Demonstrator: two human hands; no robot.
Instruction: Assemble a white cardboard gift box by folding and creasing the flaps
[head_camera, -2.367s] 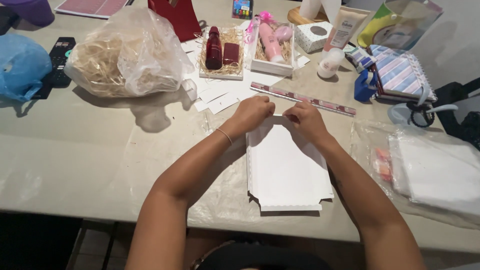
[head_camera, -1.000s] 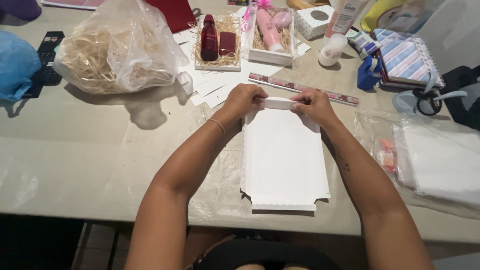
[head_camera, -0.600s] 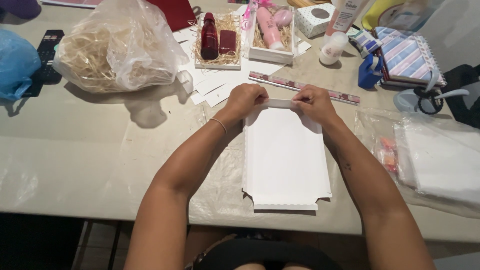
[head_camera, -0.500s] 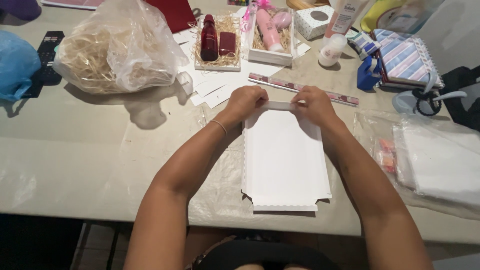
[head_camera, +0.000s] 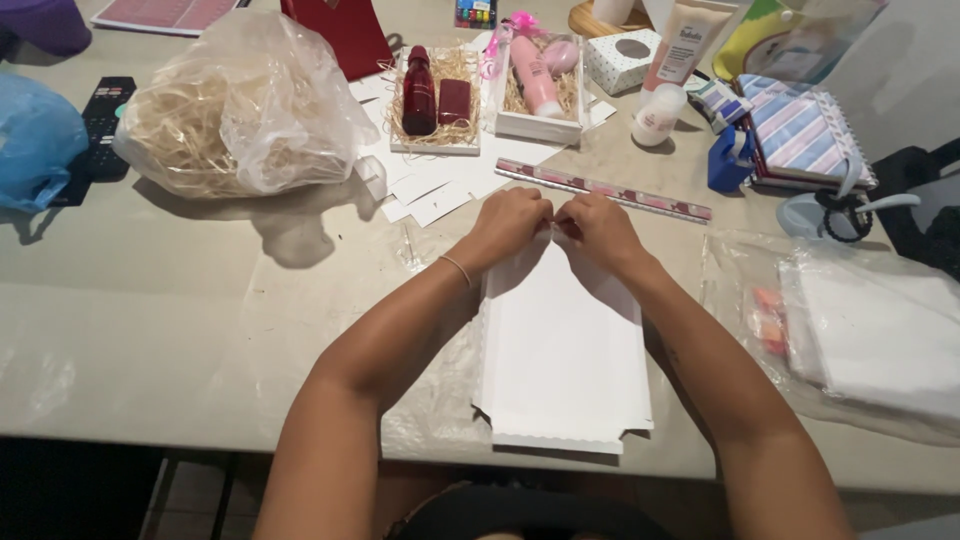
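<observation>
A flat white cardboard box blank (head_camera: 560, 350) with scalloped edges lies on the table in front of me. Its far end is pinched by both hands, which meet there. My left hand (head_camera: 510, 222) grips the far edge from the left; a thin bracelet circles that wrist. My right hand (head_camera: 598, 228) grips the same edge from the right, fingertips touching the left hand's. The far flap itself is hidden under my fingers.
A patterned ruler (head_camera: 610, 188) lies just beyond my hands. Behind it are white card pieces (head_camera: 430, 190), two small trays with bottles (head_camera: 435, 100) (head_camera: 540, 85), and a clear bag of straw filler (head_camera: 235, 110). A plastic bag of white sheets (head_camera: 870, 330) lies right; a remote (head_camera: 100, 125) left.
My hands have come together at the middle of the blank's far edge; earlier they held it a little apart with a strip of flap showing between them.
</observation>
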